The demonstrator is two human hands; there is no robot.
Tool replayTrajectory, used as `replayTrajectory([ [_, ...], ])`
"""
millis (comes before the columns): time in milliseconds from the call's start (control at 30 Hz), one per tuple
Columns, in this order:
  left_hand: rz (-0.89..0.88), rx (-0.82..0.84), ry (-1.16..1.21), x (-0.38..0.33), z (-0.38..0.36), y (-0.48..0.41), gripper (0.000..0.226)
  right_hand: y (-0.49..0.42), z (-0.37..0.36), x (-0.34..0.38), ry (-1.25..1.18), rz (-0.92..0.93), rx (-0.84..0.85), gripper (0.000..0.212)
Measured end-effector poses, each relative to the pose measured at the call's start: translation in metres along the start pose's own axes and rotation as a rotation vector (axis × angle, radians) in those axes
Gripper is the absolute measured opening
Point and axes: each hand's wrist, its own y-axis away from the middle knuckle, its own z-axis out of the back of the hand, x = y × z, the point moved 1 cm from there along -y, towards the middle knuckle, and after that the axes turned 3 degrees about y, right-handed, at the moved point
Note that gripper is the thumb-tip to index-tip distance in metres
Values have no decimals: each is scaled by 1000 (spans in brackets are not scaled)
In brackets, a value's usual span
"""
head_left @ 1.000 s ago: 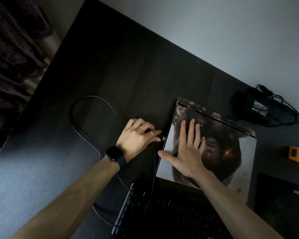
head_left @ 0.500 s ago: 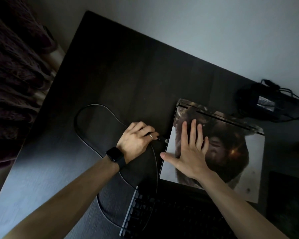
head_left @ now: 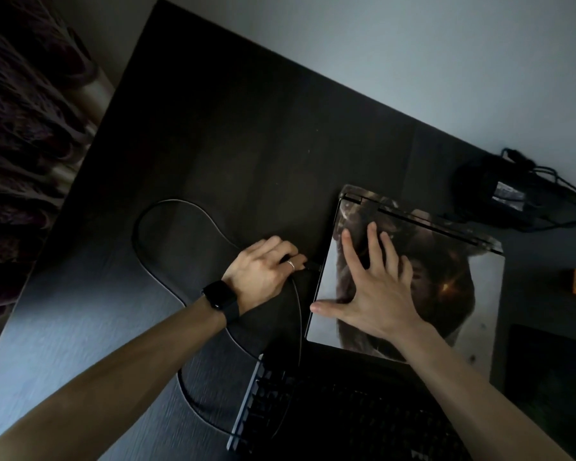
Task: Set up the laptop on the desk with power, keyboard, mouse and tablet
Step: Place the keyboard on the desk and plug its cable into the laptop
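I see left hand (head_left: pixel 263 271) pinching the plug (head_left: pixel 312 266) at laptop (head_left: pixel 453 294) left edge, right hand (head_left: pixel 376 294) flat, fingers spread, on it; dark table (head_left: pixel 230 144), grey wall (head_left: pixel 413 44).

Fingers (head_left: pixel 374 242) of the right hand (head_left: pixel 383 301) wider apart on the laptop lid (head_left: pixel 473 294) than a second ago
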Motion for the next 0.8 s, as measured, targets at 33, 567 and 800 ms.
replayTrajectory([
  [33, -14, 4, -2, 0, 0, 0, 14, 0, 1, 1, -4, -3, 4, 135],
  [567, 62, 42, -101, -3, -1, -2, 19, 0, -4, 0, -84, -28, -30, 134],
  [800, 413, 165, -138, -70, 41, 25, 43, 34, -7, 8, -78, -55, -155, 105],
])
